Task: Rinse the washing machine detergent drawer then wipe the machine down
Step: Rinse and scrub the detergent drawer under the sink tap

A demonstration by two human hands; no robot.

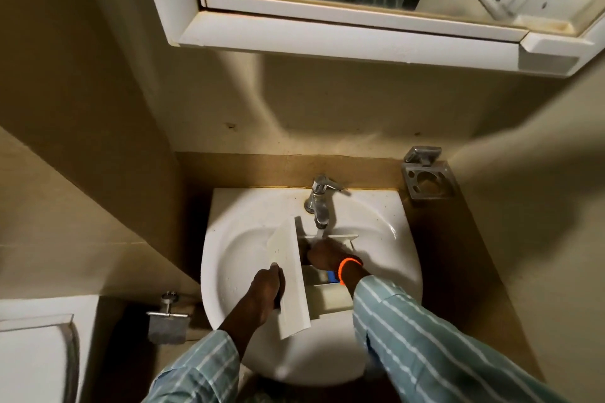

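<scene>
The white detergent drawer (291,275) lies inside the white sink (235,252), its flat front panel turned to the left. My left hand (266,286) grips that front panel from the left side. Inside the drawer's far compartment sits my right hand (322,255), directly under the chrome tap (319,201), from which a thin stream of water runs down. Its fingers are down in the compartment and hidden, so I cannot tell whether they hold anything. A blue insert (333,276) shows in the drawer beside my right wrist, which wears an orange band.
A mirrored cabinet (343,39) hangs above the sink. On the wall at the right is a metal tumbler holder (427,178). A metal fitting (168,317) sticks out at the lower left, beside a white toilet tank (32,353). Beige walls close in on both sides.
</scene>
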